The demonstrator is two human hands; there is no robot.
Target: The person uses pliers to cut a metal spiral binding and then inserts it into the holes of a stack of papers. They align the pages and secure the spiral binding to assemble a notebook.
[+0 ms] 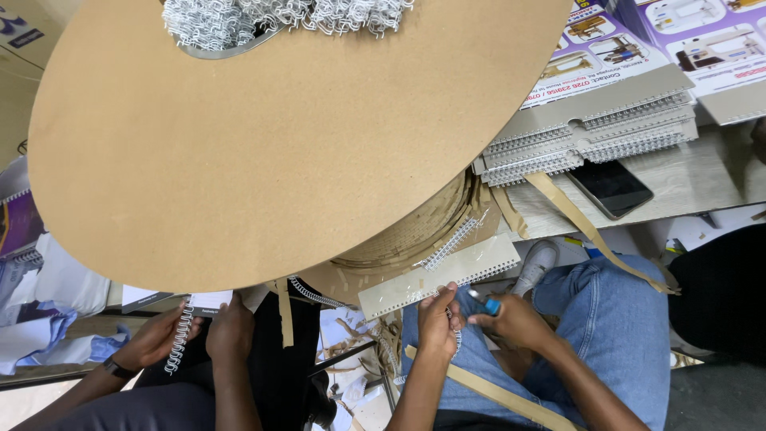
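Both hands are seen low in the view, over a lap in blue jeans (614, 319). The left hand (437, 318) is closed on the near edge of a grey punched pad (443, 275), thumb on top and fingers curled beneath. The right hand (517, 321) is closed around a small blue-handled tool (488, 304), whose tip is pointed toward the left hand; its kind cannot be told.

The work in hand appears to be done at the pad's punched edge, where a short length of white wire comb (451, 243) is lying. It is judged that the pad should be held flat and still by the left hand, with the fingers kept away from the tool's tip, and that the tool should be brought in close to the holes so that the comb's loops are not bent.

The pad is held off the table (702, 179), below its near edge and just under a large brown cardboard disc (279, 136). Its near edge is touched by the left hand; the right hand is just beside it, apart from it.

On the table, near its near edge, a stack of bound booklets (590, 132) and a dark phone (610, 187) are seen. At the lower left, another strip of wire comb (179, 339) is held by a co-worker's hands (231, 327).
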